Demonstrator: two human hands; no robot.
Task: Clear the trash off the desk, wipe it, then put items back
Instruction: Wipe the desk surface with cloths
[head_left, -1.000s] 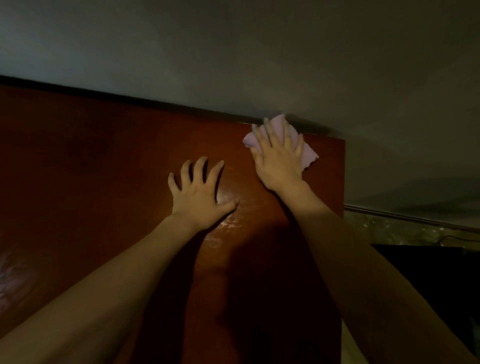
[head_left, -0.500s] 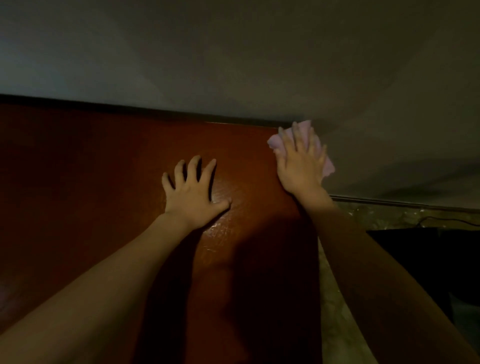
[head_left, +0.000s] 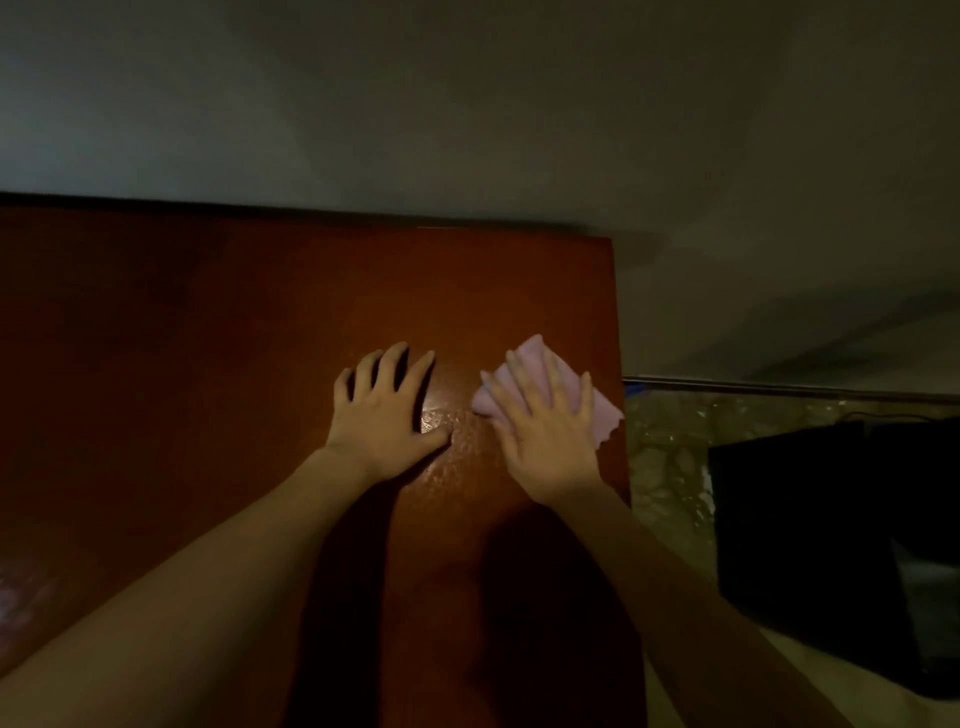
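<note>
Pink cloth (head_left: 597, 410) half-hidden under right hand (head_left: 548, 431)

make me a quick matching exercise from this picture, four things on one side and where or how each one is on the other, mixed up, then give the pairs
Things
1. left hand
2. right hand
3. cloth
4. black box

Descriptions
A. on the floor, to the right of the desk
B. pink, pinned under a palm near the desk's right edge
C. fingers spread, flat on bare wood
D. pressing down on the pink thing

Pairs: 1-C, 2-D, 3-B, 4-A
</note>
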